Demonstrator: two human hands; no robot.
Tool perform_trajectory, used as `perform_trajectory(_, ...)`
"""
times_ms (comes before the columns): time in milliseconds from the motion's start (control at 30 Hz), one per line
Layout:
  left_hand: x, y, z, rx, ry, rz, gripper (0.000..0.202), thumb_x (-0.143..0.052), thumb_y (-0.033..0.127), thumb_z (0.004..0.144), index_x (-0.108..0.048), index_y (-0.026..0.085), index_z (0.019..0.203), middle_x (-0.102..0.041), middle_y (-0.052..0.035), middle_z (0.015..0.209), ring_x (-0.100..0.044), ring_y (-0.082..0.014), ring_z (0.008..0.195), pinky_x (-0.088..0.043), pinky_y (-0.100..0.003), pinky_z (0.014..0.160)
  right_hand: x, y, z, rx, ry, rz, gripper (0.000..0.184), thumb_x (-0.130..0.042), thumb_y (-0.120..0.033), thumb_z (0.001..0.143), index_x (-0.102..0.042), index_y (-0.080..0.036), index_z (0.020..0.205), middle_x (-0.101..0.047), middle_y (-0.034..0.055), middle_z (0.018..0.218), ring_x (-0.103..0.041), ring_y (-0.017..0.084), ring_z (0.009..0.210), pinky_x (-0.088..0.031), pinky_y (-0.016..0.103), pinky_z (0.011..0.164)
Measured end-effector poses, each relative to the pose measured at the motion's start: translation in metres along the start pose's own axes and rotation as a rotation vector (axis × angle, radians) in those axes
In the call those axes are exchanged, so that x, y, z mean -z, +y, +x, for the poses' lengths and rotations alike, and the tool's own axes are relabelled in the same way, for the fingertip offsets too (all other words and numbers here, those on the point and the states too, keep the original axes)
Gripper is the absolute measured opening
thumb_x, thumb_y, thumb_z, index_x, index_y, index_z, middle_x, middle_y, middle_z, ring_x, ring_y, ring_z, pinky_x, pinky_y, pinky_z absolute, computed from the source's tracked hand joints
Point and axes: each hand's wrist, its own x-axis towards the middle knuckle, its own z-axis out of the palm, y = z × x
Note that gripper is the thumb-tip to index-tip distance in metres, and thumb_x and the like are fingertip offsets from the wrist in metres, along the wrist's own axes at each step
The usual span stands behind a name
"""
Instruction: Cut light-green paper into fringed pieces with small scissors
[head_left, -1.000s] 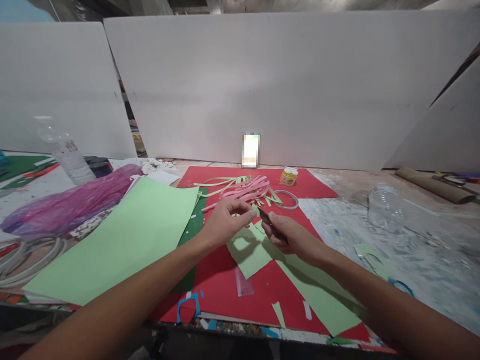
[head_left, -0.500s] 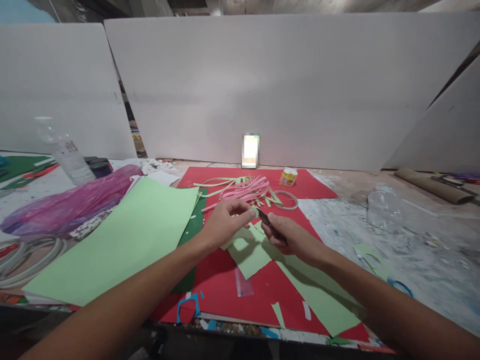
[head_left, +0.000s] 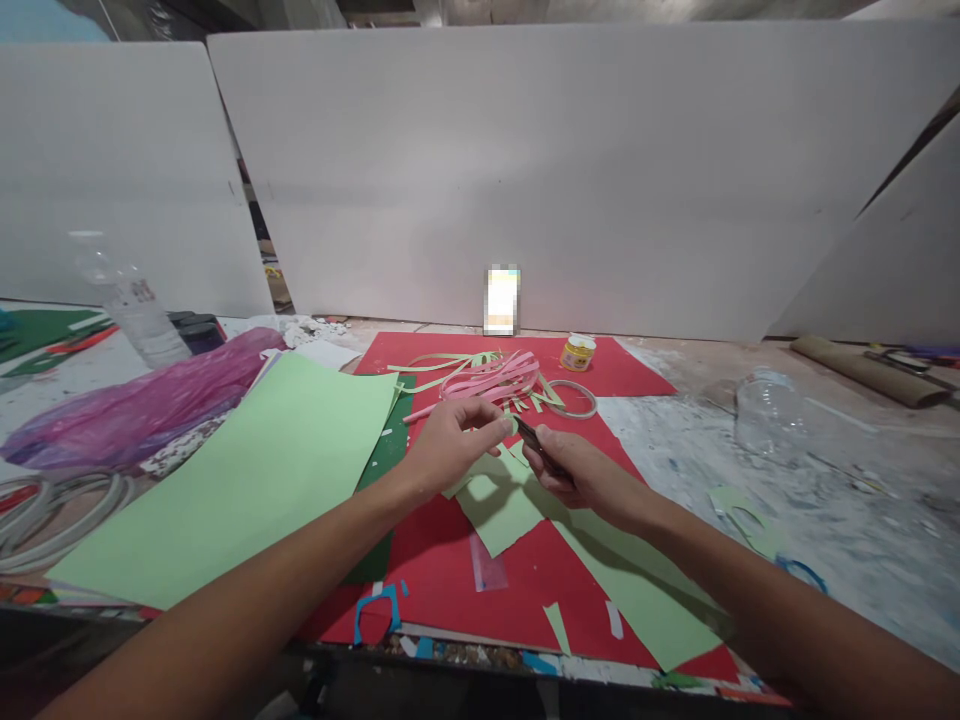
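Note:
My left hand (head_left: 461,440) pinches a small piece of light green paper (head_left: 511,425) between thumb and fingertips. In my right hand (head_left: 581,465) is a slim dark tool (head_left: 536,440), its tip touching or very close to the green piece; its exact kind is hidden by the fingers. Below both hands, a cut green paper piece (head_left: 499,510) and a longer green sheet (head_left: 637,580) lie on red card (head_left: 442,570). Just beyond the fingers sit a bundle of pink paper strips (head_left: 495,378) and some thin green strips (head_left: 431,362).
A large green sheet (head_left: 247,480) lies at left, beside a pink plastic bag (head_left: 150,405) and a bottle (head_left: 142,315). Towards the back are a small yellow jar (head_left: 577,353), a tape ring (head_left: 592,403) and an upright phone (head_left: 502,302). A clear plastic bottle (head_left: 769,410) rests at right.

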Motion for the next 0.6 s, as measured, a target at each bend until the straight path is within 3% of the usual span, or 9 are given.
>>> perform_trajectory(333, 0.0004, -0.0002, 0.0000, -0.001, -0.001, -0.034, 0.022, -0.063, 0.036, 0.078, -0.061, 0.016, 0.070, -0.060, -0.0001, 0.063, -0.056, -0.0117, 0.061, -0.044, -0.025, 0.062, -0.0007, 0.0002, -0.0001, 0.004, -0.004, -0.001, 0.047, -0.029, -0.060, 0.095, -0.039, -0.020, 0.072, -0.022, -0.0080, 0.054, -0.013, 0.007, 0.046, -0.013, 0.020, 0.041)
perform_trajectory(600, -0.0002, 0.0006, -0.0011, 0.002, -0.006, 0.038, 0.022, -0.062, 0.036, 0.078, -0.061, 0.017, 0.067, -0.060, -0.0006, 0.060, -0.054, -0.0127, 0.060, -0.040, -0.024, 0.055, 0.0001, 0.0025, 0.0002, -0.007, 0.016, 0.001, 0.048, -0.030, -0.062, 0.094, -0.041, -0.020, 0.073, -0.024, -0.0075, 0.054, -0.014, 0.007, 0.046, -0.014, 0.020, 0.041)
